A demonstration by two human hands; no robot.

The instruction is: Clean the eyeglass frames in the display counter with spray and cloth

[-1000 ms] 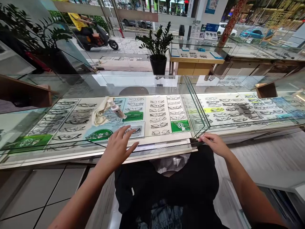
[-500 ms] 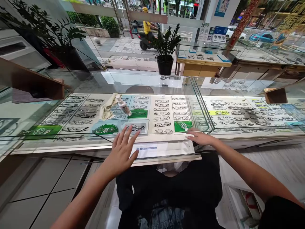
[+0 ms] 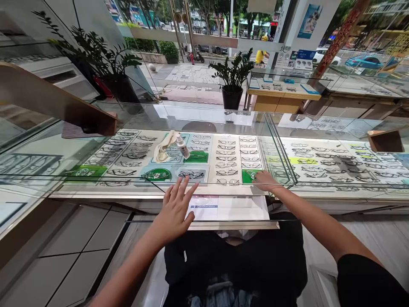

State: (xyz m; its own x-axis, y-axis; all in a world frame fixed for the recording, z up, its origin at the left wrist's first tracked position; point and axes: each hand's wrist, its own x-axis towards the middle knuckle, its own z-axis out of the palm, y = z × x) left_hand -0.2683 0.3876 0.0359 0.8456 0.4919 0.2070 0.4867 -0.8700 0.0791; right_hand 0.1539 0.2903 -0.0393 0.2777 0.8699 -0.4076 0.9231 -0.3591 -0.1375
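My left hand [image 3: 175, 213] is open, its fingers spread over the front edge of the glass display case [image 3: 223, 189]. It holds nothing. Near its fingertips, under the glass, lies a pair of glasses [image 3: 191, 175] on a pale card. My right hand [image 3: 266, 181] is at the front edge of the case, beside a green card [image 3: 249, 176]; its fingers point left, with no object visible in them. Farther back on the glass stand a white spray bottle [image 3: 182, 147] and a crumpled cream cloth [image 3: 165, 148], side by side.
Rows of glasses [image 3: 226, 157] fill the case. A pulled-out white drawer [image 3: 241, 208] with a printed sheet [image 3: 203, 207] is in front of my body. Wooden-framed mirrors or stands [image 3: 96, 115] flank the counter. A potted plant [image 3: 232, 98] stands behind it.
The view has shifted, so the counter sits lower and farther right. My right hand has moved slightly forward over the glass edge; my left hand keeps its place. Outside, the yellow-clad rider has moved right.
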